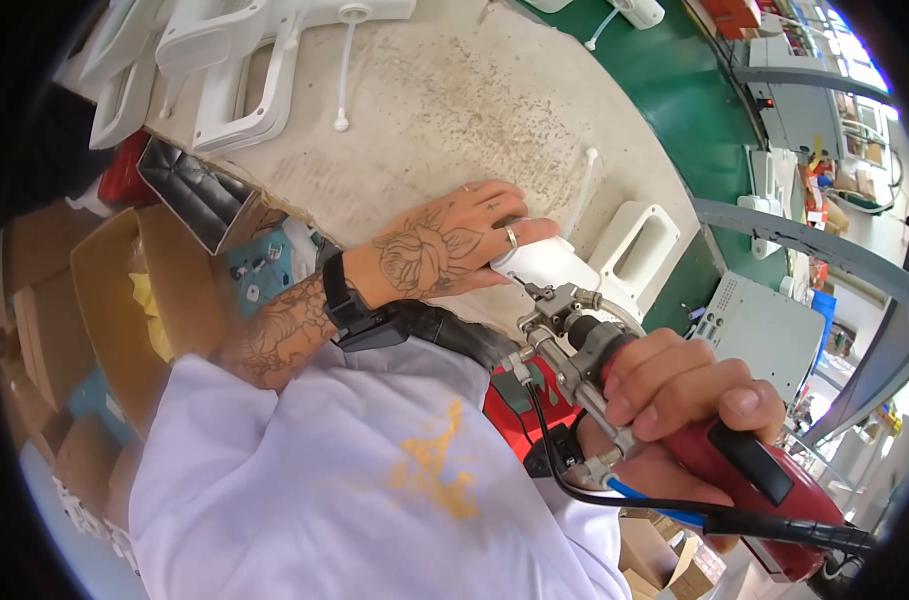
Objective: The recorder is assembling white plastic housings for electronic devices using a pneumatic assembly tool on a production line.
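My left hand [440, 245], with a ring and a dark wristband, grips the body of a white plastic housing [640, 250] on the worktable. The housing has a looped handle at its right, and a thin white tube [583, 195] stretches beyond it. In my right hand [690, 385] is a red power screwdriver [800, 515] with a black lever, a metal head and black and blue hoses. The fingers wrap round its grip. Its tip is at the housing, beside my left fingers; whether they touch, I cannot tell.
More white housings [250, 110] lie at the far left of the worn worktable [455, 110], one with a dangling tube [345, 80]. A cardboard box [105, 290] and a dark divided tray [200, 195] stand at the left. Beyond the table runs a green surface [625, 75]; a grey metal bar [805, 235] crosses the right.
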Demonstrator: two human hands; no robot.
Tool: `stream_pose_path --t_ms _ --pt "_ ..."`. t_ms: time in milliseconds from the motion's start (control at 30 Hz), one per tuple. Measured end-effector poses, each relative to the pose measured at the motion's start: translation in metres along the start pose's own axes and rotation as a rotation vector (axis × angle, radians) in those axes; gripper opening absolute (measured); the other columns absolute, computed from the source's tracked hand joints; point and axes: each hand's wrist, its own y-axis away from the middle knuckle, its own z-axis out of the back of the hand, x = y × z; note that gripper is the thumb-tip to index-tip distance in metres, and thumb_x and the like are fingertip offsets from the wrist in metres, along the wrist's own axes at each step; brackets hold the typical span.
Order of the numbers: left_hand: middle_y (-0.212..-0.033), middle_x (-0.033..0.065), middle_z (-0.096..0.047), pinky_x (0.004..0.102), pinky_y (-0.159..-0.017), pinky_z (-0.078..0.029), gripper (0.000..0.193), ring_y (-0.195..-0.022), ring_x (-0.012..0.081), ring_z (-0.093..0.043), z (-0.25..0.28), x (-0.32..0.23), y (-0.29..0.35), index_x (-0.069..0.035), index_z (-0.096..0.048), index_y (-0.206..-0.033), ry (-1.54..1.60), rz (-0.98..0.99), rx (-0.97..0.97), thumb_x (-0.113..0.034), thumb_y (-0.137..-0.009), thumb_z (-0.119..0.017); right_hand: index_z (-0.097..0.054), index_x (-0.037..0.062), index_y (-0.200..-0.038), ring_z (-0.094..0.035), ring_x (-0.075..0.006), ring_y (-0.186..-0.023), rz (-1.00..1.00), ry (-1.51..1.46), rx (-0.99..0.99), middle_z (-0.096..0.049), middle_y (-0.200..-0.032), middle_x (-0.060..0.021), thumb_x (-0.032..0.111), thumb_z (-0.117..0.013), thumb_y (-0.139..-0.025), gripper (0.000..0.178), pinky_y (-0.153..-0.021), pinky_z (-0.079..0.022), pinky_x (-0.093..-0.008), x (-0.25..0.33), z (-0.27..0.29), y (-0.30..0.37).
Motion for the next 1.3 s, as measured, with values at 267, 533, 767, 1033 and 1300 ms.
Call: stream_pose_path --t_ms 267,533,767,1033,1300 --pt "-0.126 0.0123 -0.054 0.0438 -0.111 -0.041 0.081 -0.126 0.0329 -0.048 0.000 0.004 0.001 -0.014 -0.048 -0.143 -0.022 -0.022 -0.029 -0.017 -0.070 -0.082 -0.049 -0.0005 -0.111 -0.054 -0.0212 -0.056 0.021 -0.031 -0.056 -0.055 -0.073 -0.0097 0.063 -0.059 -0.093 0.067 -0.052 -0.046 -0.0339 -0.026 -0.006 0.009" --pt "-0.123 0.0116 -0.057 0.0460 -0.108 -0.041 0.078 -0.121 0.0332 -0.051 0.009 -0.009 -0.006 -0.013 -0.050 -0.140 -0.071 0.093 0.073 -0.018 -0.069 -0.082 -0.047 0.0019 -0.102 -0.055 -0.0202 -0.054 -0.071 0.047 -0.179 -0.054 -0.068 -0.0088 0.067 -0.065 -0.086 0.069 -0.050 -0.046 -0.0335 -0.018 0.001 0.015" --pt "-0.123 0.0164 -0.058 0.0428 -0.096 -0.050 0.066 -0.111 0.0352 -0.059 0.009 0.004 -0.063 -0.005 -0.053 -0.134 -0.161 0.067 -0.146 -0.017 -0.074 -0.079 -0.045 -0.0014 -0.107 -0.057 -0.0204 -0.054 0.252 -0.110 -0.327 -0.059 -0.071 -0.0103 0.054 -0.066 -0.092 0.061 -0.047 -0.048 -0.0315 0.040 0.035 0.049" --pt "-0.112 0.0223 -0.062 0.0432 -0.093 -0.049 0.062 -0.103 0.0385 -0.060 -0.015 0.060 -0.268 0.007 -0.058 -0.119 -0.428 0.010 -0.431 -0.044 -0.084 -0.070 -0.047 -0.0022 -0.114 -0.058 -0.0242 -0.054 0.124 -0.036 -0.303 -0.058 -0.069 -0.0124 0.056 -0.064 -0.093 0.064 -0.048 -0.049 -0.0345 0.054 0.066 0.069" --pt "-0.111 0.0132 -0.073 0.0373 -0.091 -0.055 0.024 -0.105 0.0306 -0.070 0.048 0.124 -0.299 -0.008 -0.075 -0.109 -0.790 0.584 -0.039 -0.014 -0.090 -0.062 -0.045 -0.0034 -0.121 -0.061 -0.0266 -0.061 0.112 -0.025 -0.204 -0.060 -0.077 -0.0146 0.054 -0.066 -0.093 0.067 -0.053 -0.053 -0.0370 0.060 0.102 0.098"
